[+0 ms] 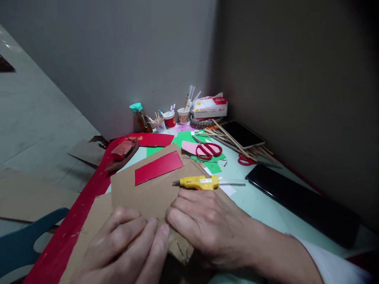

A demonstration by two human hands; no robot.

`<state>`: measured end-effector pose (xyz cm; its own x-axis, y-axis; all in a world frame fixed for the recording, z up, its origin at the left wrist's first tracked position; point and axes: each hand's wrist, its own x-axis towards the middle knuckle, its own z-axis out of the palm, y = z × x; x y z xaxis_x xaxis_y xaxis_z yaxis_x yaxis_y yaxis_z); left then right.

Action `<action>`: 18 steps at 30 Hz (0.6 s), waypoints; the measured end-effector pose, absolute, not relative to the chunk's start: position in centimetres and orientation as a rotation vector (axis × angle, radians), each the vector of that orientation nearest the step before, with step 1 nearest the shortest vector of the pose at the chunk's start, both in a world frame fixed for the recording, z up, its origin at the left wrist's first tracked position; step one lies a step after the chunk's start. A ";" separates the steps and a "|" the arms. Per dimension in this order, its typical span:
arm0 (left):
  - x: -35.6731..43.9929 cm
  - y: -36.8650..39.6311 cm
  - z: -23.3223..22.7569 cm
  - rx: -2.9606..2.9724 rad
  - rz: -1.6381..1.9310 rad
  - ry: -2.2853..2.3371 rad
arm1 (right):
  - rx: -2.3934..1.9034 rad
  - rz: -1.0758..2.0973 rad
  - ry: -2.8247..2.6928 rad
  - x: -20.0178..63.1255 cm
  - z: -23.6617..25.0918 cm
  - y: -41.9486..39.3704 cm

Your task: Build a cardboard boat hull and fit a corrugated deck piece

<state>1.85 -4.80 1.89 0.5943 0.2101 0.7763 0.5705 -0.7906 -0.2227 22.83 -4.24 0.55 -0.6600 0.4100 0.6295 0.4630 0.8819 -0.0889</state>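
Head view: my left hand [127,244] and right hand [207,227] lie unclenched, fingers pressing flat on the brown cardboard [148,193] at the table's near edge, yellow glue gun [199,182] just beyond.

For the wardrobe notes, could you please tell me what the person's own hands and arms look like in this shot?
Both hands are bare: no gloves, rings or watch show. The left hand is cut off at the wrist by the picture's edge, so no sleeve shows. The right hand runs into a bare forearm ending in a white sleeve pushed up the arm.
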 end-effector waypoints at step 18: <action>1.3 -5.5 2.6 -2.659 -1.032 -0.697 | -0.803 0.222 -2.406 23.3 -0.1 -4.1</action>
<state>1.31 -5.49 2.56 0.6441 0.3536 0.6783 0.4972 -0.8674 -0.0199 23.30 -4.10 -0.06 -0.6462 0.5937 0.4795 0.4961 0.8042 -0.3272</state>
